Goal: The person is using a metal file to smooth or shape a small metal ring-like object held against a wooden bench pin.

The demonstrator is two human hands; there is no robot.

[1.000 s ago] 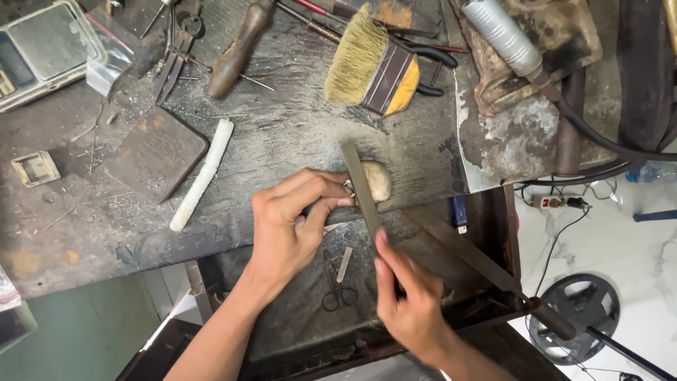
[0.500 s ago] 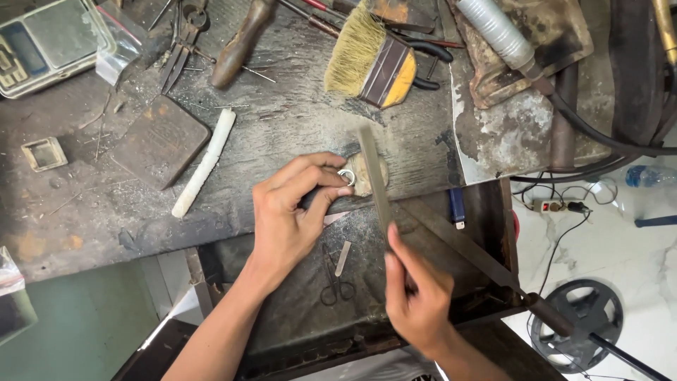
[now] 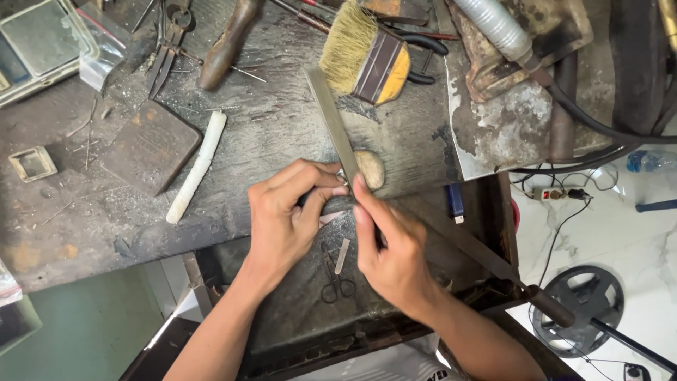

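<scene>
Right hand (image 3: 395, 257) clamped on flat file (image 3: 331, 123), file pushed further forward than half-second ago, tip now near brush (image 3: 363, 53). Left hand (image 3: 285, 219) pinches small ring beside wooden peg (image 3: 370, 169). Filing stroke continues.

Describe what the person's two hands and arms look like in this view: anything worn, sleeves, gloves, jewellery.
Both the left hand and the right hand are bare: no gloves, and no rings or watch that I can make out. The forearms are uncovered down to the bottom edge of the picture, with no sleeve showing. Fingernails are short.
</scene>
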